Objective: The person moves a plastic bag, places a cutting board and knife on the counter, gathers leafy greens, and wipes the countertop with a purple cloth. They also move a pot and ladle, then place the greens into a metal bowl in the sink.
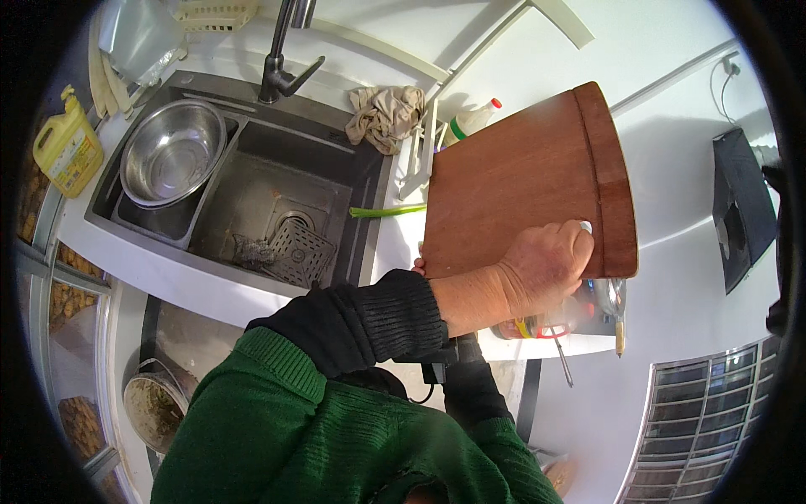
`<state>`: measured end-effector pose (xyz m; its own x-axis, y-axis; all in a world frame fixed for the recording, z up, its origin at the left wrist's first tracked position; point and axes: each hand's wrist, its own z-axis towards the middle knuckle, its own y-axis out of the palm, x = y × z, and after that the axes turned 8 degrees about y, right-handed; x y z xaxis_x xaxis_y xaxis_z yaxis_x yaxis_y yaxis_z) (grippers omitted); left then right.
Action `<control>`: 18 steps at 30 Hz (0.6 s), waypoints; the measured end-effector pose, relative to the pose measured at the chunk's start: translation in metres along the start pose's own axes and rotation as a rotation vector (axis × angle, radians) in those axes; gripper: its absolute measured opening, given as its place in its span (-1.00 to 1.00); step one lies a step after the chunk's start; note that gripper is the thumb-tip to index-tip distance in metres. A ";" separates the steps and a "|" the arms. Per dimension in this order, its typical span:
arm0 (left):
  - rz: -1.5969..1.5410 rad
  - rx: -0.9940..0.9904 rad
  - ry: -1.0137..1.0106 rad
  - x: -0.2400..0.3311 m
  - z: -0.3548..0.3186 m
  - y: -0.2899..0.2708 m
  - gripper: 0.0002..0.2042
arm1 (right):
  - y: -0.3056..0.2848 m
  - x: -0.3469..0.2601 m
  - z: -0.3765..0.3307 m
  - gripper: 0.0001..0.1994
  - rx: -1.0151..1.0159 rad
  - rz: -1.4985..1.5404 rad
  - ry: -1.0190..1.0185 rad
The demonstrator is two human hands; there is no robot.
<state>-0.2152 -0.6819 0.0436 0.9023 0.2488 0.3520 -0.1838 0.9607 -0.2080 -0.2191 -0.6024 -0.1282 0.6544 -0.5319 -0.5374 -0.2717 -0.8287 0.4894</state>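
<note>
A brown wooden cutting board (529, 181) is held tilted above the white counter (395, 244), to the right of the sink. My left hand (546, 265) grips its near edge, one fingertip lying on the top face. Of my right hand (417, 267) only the fingertips show, at the board's near left corner; the rest is hidden behind my left forearm. Both arms wear green sleeves with black cuffs.
A dark sink (252, 202) holds a steel bowl (172, 151), a drain strainer (300, 248) and a scrub pad (250, 250). Around it are a black faucet (281, 71), a crumpled rag (386, 116), a yellow jug (69, 149), a red-capped bottle (470, 120) and a green stalk (388, 212). Utensils (617, 315) lie under the board.
</note>
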 end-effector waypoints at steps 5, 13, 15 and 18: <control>0.031 0.022 -0.012 -0.038 0.015 -0.002 -0.56 | -0.004 -0.019 0.051 -0.59 -0.089 0.022 -0.118; 0.118 -0.007 -0.104 -0.127 0.034 -0.002 -0.49 | 0.004 -0.051 0.128 -0.50 -0.209 0.028 -0.338; 0.103 -0.009 -0.115 -0.146 0.037 -0.005 -0.49 | 0.002 -0.058 0.116 -0.51 0.041 -0.219 -0.330; 0.052 -0.045 -0.141 -0.161 0.045 0.001 -0.50 | 0.006 -0.049 0.090 -0.37 -0.042 -0.270 -0.361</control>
<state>-0.3785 -0.7155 0.0275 0.8277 0.3161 0.4637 -0.2084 0.9403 -0.2690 -0.3163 -0.5970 -0.1610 0.4078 -0.3309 -0.8510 -0.0913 -0.9421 0.3226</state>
